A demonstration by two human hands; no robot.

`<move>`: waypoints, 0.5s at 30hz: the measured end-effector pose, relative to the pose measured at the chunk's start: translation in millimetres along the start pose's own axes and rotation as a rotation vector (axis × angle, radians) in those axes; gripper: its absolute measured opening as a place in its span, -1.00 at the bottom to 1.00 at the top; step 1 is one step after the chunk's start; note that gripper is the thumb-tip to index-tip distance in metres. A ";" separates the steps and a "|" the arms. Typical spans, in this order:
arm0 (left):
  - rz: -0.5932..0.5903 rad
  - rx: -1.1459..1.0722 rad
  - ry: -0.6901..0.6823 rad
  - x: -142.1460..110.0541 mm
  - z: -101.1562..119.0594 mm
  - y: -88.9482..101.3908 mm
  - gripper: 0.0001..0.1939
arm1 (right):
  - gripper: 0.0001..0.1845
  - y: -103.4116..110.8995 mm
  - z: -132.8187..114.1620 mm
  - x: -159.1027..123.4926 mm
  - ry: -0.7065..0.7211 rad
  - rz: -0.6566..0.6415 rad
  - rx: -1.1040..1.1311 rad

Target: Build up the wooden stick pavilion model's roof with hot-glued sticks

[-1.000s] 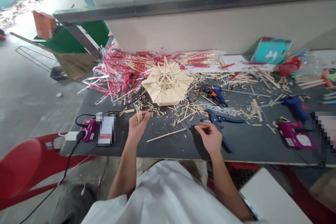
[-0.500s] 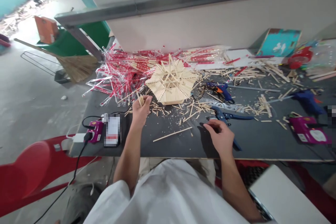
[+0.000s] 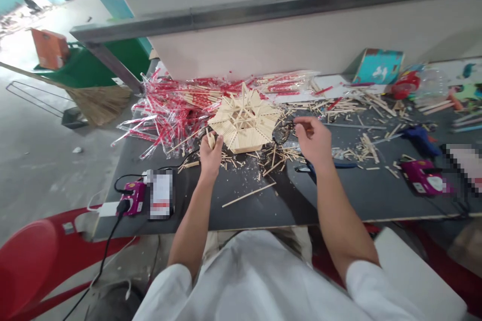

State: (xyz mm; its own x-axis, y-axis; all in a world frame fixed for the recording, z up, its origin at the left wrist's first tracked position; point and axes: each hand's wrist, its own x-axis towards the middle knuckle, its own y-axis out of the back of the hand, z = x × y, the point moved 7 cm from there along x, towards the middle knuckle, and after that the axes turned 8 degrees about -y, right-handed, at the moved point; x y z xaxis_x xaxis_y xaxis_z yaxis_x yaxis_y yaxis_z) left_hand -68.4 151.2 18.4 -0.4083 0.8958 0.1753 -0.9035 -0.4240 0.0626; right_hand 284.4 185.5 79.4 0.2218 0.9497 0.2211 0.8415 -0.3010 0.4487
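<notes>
1. Head view: Over a littered worktop (image 3: 256, 213), a person's left hand (image 3: 210, 156) grips a small bunch of short wooden sticks (image 3: 211, 139) between thumb and fingers, just beside the model.
2. The right hand (image 3: 313, 141) is raised above the scraps, its fingers (image 3: 300, 126) drawn into a narrow pinch. Whether they hold anything is too small to tell.
3. A hexagonal stick model (image 3: 244, 123) sits toward the back of the worktop, between the two hands, against a heap of red-and-white sticks in clear plastic wrap (image 3: 169, 123).
4. Blue-handled cutters (image 3: 335, 164) lie below the right hand. A blue glue gun (image 3: 422, 141) rests further right, and a magenta power unit (image 3: 133, 198) with a black cable (image 3: 103, 256) sits at the near left corner.
5. Risk: with the left hand so close, one careless knock could shift the model or crack a joint, and the slippery wrap beside it offers little to stop a slide.
6. Risk: a snagged cable could drag the power unit over the edge, while scattered sticks could hide the cutters from a reaching hand.
</notes>
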 end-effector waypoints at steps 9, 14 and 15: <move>0.017 -0.015 0.020 -1.9 -4.6 0.5 -0.48 | -0.62 -51.9 -20.6 58.6 -0.037 -0.169 0.004; -0.019 -0.011 0.022 0.3 0.2 -2.8 -0.49 | -0.69 -72.4 -6.3 68.0 -0.142 -0.198 0.100; -0.029 -0.010 0.023 1.1 1.8 -2.8 -0.48 | -0.70 -74.7 -3.6 69.4 -0.173 -0.199 0.127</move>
State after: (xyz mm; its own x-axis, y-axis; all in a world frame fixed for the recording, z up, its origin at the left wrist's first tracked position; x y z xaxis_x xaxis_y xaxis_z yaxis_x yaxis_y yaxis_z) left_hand -66.1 153.1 20.1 -0.3848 0.9106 0.1506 -0.9162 -0.3966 0.0573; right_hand 235.1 273.5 64.3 0.1180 0.9929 -0.0164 0.9293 -0.1046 0.3542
